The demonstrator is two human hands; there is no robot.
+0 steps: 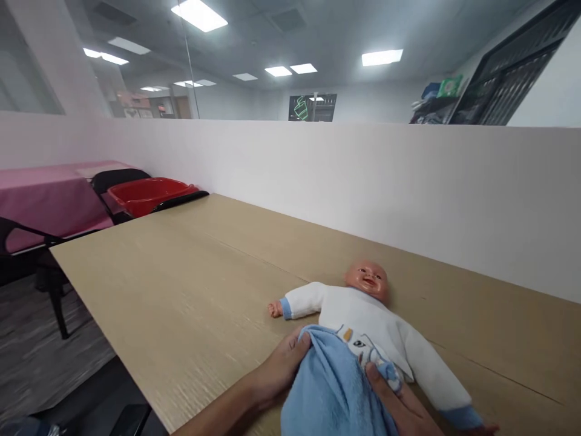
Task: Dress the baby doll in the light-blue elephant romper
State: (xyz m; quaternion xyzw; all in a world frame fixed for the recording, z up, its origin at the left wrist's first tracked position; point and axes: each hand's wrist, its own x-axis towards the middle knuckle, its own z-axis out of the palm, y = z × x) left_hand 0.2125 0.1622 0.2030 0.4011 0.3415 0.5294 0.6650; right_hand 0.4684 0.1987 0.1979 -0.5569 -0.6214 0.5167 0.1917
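Note:
A baby doll (368,318) in a white top with blue cuffs lies on its back on the wooden table (190,290), head toward the white partition. A light blue fleece garment (331,387) covers its lower body. My left hand (281,366) grips the garment's left edge at the doll's waist, thumb on top. At the garment's right edge by the doll's hip, my right hand (399,406) holds the cloth with its thumb pressed on the blue fabric. The doll's legs are hidden under the cloth.
A white partition (363,181) runs along the table's far side. To the left stand a red tub (147,194) on a black chair and a pink-covered table (49,200). The table's left edge drops to grey carpet.

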